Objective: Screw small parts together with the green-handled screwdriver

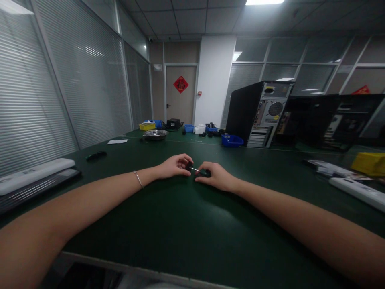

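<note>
Both my arms stretch out over a dark green table (pixel 186 224). My left hand (pixel 174 165) pinches a small black part (pixel 189 166) between its fingertips. My right hand (pixel 215 176) grips a small screwdriver (pixel 201 171) with a black handle, its thin metal shaft pointing left into the black part. The two hands nearly touch and rest on the table top. A thin bracelet (pixel 138 179) sits on my left wrist. What the black part is cannot be made out.
An open computer tower (pixel 261 112) stands at the back right beside a blue bin (pixel 232 140). A metal bowl (pixel 155 134), yellow and blue bins lie far back. White strips (pixel 34 173) lie at the left, boxes and a yellow bin (pixel 369 162) at the right.
</note>
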`<state>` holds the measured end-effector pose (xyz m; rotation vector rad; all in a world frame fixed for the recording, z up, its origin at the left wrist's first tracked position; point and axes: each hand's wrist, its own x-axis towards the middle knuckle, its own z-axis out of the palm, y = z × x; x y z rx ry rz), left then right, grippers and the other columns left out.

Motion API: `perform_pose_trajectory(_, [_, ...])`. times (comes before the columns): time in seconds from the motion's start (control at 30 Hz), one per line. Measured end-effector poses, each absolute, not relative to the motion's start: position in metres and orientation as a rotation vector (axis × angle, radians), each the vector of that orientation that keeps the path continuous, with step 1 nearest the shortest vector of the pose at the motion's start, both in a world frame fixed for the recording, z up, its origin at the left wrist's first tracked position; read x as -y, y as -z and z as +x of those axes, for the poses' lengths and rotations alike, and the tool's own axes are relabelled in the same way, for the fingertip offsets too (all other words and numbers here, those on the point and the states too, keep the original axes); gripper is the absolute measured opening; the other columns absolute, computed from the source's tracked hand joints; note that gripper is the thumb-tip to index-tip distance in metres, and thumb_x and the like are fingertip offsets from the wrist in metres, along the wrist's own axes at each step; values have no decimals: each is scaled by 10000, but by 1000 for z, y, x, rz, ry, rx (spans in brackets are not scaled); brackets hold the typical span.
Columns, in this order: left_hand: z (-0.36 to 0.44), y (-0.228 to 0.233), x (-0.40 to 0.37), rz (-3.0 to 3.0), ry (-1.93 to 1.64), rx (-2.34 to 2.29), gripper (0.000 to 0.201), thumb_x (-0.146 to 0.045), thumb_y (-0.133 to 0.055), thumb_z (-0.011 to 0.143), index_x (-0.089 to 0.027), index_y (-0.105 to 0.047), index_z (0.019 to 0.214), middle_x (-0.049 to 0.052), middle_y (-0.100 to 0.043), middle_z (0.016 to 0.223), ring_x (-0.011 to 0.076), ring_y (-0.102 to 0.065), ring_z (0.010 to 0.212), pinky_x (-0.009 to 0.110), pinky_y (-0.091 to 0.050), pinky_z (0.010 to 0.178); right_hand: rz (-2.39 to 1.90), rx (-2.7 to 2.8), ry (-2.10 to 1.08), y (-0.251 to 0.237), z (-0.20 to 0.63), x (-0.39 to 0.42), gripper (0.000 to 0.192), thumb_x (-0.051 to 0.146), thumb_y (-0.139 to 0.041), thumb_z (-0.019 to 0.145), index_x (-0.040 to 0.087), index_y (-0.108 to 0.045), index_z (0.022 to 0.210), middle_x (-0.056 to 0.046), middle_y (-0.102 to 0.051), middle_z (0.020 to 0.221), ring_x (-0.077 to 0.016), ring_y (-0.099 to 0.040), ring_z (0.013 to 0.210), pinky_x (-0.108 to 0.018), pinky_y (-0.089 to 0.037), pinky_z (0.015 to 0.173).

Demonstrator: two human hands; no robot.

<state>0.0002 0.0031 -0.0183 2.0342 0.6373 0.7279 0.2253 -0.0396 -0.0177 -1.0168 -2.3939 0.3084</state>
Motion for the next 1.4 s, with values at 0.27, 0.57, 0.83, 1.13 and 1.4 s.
perform_pose_trajectory(0.27, [23, 28, 13, 1787, -761, -568, 481, -171, -728, 659, -156, -483, 1073, 54, -629, 867, 180, -636, 812, 350, -492, 749, -910, 2051, -137, 21, 223, 41, 216, 306, -639, 777, 197, -645, 963, -35, -591, 831, -157, -535, 723, -259, -401, 612])
perform_pose_trajectory(0.57, [24, 30, 18, 1845, -870, -622, 461, -224, -742, 648, -148, -485, 1023, -4, -611, 707, 164, -655, 668, 306, -526, 630, -889, 2069, -169, 22, 216, 44, 208, 291, -660, 765, 191, -652, 947, -17, -570, 773, -141, -511, 676, -250, -375, 585])
perform_pose_trajectory(0.83, [22, 25, 23, 1860, -884, -584, 438, -215, -746, 646, -142, -475, 984, -11, -610, 664, 165, -655, 636, 298, -527, 600, -842, 2078, -203, 22, 215, 45, 207, 286, -664, 763, 199, -651, 951, -28, -591, 818, -164, -552, 752, -269, -414, 647])
perform_pose_trajectory(1.13, [24, 24, 25, 1794, -896, -537, 425, -197, -744, 649, -149, -463, 964, -4, -624, 685, 178, -664, 660, 334, -538, 640, -802, 2053, -206, 20, 216, 47, 193, 272, -654, 774, 203, -649, 954, -36, -597, 837, -175, -566, 781, -285, -435, 678])
perform_pose_trajectory(1.4, [30, 23, 29, 1480, -830, -363, 439, -155, -713, 689, -167, -469, 1053, 67, -623, 953, 193, -644, 851, 411, -473, 846, -752, 2086, -152, 20, 217, 47, 172, 251, -626, 796, 203, -633, 962, -44, -586, 850, -179, -567, 805, -298, -452, 717])
